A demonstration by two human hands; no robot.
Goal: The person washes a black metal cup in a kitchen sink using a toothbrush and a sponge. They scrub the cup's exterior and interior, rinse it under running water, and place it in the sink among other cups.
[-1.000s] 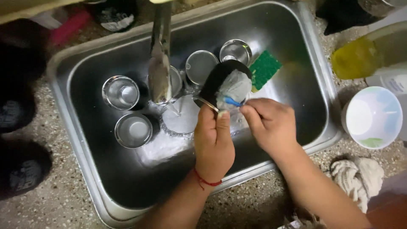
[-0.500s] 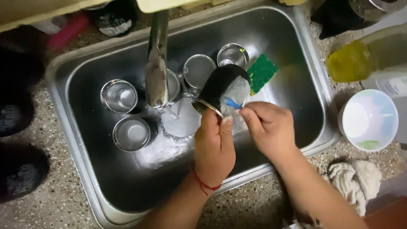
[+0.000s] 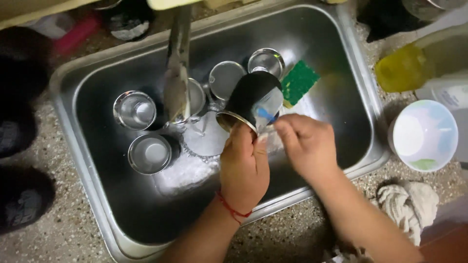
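Head view: a dark cup (image 3: 248, 95), tilted over the sink (image 3: 336, 58), sits gripped at its rim in the left hand (image 3: 243, 168), fingers (image 3: 241, 136) curled around it. Right hand (image 3: 304, 143) fingers pinch a pale label (image 3: 268, 104) on its side. Just beyond the fingertips lies a green sponge (image 3: 298, 82); steel cups (image 3: 134, 109) stand left of them, under the tap (image 3: 176, 68).

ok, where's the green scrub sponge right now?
In the head view the green sponge lies in the sink toward its back right, just right of the black cup held in the left hand, and beside a steel cup.
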